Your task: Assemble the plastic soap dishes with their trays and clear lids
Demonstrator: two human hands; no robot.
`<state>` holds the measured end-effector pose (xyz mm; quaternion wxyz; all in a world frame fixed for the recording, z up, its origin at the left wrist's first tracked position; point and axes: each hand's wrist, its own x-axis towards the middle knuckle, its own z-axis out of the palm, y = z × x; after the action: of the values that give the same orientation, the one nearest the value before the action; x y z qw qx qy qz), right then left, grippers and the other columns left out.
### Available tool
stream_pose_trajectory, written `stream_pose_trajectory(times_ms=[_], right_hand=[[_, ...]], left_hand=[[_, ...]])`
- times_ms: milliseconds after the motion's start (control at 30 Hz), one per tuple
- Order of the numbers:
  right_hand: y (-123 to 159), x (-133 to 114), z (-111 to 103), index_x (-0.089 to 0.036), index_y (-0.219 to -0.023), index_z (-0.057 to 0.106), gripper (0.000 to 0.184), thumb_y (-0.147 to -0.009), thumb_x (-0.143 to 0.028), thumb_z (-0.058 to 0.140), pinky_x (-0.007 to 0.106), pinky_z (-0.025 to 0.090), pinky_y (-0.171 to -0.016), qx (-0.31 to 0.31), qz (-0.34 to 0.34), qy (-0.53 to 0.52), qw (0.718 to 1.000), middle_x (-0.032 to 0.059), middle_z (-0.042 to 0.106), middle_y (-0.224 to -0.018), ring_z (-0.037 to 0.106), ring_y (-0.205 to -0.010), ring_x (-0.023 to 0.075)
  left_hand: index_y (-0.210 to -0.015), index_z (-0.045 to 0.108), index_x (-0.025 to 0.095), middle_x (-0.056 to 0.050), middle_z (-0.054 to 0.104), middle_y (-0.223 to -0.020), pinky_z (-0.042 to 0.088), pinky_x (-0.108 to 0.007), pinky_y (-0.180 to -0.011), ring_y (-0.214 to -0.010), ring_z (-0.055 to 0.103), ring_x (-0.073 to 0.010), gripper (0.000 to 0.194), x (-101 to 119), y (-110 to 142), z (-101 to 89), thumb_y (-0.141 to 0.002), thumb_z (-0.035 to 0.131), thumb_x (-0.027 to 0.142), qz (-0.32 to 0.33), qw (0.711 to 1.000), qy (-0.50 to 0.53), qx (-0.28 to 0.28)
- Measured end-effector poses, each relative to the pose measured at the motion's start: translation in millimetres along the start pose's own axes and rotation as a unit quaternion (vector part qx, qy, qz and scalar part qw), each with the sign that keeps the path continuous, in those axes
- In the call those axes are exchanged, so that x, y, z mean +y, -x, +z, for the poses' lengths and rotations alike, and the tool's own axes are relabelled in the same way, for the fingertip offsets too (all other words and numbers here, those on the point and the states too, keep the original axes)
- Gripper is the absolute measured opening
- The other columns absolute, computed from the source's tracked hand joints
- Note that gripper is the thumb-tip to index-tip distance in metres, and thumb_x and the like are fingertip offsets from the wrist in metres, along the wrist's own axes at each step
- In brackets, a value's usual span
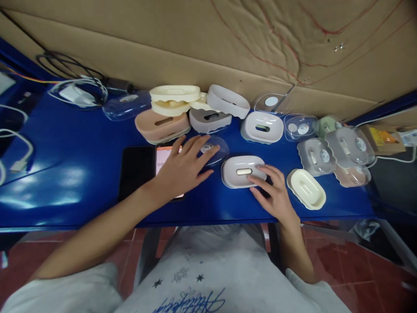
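A pale grey oval soap dish (232, 179) sits upright near the front edge of the blue surface (81, 178), right of its middle, with a cream strip (244, 171) showing through its central slot. The right hand (275, 195) reaches its right end, fingertips over the inside; the thumb lies by the front rim, and I cannot tell whether this grip is clamped on the rim or merely resting there. The left hand (180, 169) has its grip apart, fingers spread over a clear oval lid (221, 150) just beside the dish, while its palm partly covers a lit phone (163, 156). A black flat panel (137, 171) adjoins the phone's left side. Toward the right edge, a cream tray (311, 191) lies near the right hand, with clear-lidded boxes (350, 145) behind it. Near the back edge stand a peach soap dish (148, 126) and a white soap dish (277, 128); coiled cables (100, 89) occupy the back left corner.
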<state>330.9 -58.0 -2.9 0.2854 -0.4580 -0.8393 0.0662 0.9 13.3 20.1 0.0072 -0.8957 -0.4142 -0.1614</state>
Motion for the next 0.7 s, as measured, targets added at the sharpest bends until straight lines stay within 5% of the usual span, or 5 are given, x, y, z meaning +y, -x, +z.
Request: stream_pose_trajectory(times_ms=[100,233,367,467,700], right_hand=[[0,-1,0,-0.034,-0.142,0.07,0.045,-0.1,-0.022,0.077,0.063,0.053,-0.118,-0.004,-0.011,-0.019,1.0,0.009,0.062,-0.15,0.054,-0.146,0.0352],[1,-6,4,-0.041,-0.156,0.058,0.06,-0.101,-0.025,0.076,0.064,0.054,-0.12,-0.008,0.008,-0.032,0.999,0.0084,0.059,-0.154,0.055,-0.147,0.0356],[0,-17,14,-0.044,-0.176,0.017,0.1,-0.099,-0.034,0.08,0.059,0.062,-0.113,0.038,0.077,-0.087,0.993,0.0122,0.016,-0.182,0.057,-0.148,0.036],[-4,-23,20,-0.05,-0.176,0.011,0.101,-0.101,-0.034,0.077,0.058,0.063,-0.113,0.028,0.075,-0.098,0.992,0.0064,-0.003,-0.186,0.059,-0.147,0.0352],[-7,-23,19,-0.049,-0.169,0.04,0.075,-0.105,-0.022,0.069,0.055,0.061,-0.117,0.016,0.045,-0.083,0.995,0.0024,0.033,-0.18,0.065,-0.141,0.03]], left_hand=[[-0.15,0.057,0.018,-0.021,0.062,-0.152,0.055,-0.059,-0.115,-0.139,0.063,-0.0398,0.052,-11,-2,-2.9,-0.102,0.071,0.03,-0.038,0.997,0.07,-0.005],[-0.137,0.065,0.019,-0.012,0.074,-0.132,0.06,-0.043,-0.109,-0.123,0.073,-0.0273,0.036,-9,-4,-10.4,-0.104,0.072,0.031,-0.05,0.976,0.199,0.072],[-0.122,0.069,0.019,-0.009,0.075,-0.12,0.062,-0.035,-0.1,-0.112,0.075,-0.0226,0.027,5,-3,-15.6,-0.104,0.075,0.037,-0.057,0.954,0.268,0.125],[-0.123,0.067,0.019,-0.011,0.074,-0.125,0.063,-0.038,-0.103,-0.116,0.075,-0.0236,0.027,18,1,-8.9,-0.105,0.073,0.038,-0.011,0.954,0.266,0.138],[-0.13,0.062,0.017,-0.017,0.07,-0.133,0.062,-0.051,-0.108,-0.126,0.07,-0.0324,0.029,19,4,2.3,-0.108,0.069,0.034,0.135,0.975,0.146,0.103]])
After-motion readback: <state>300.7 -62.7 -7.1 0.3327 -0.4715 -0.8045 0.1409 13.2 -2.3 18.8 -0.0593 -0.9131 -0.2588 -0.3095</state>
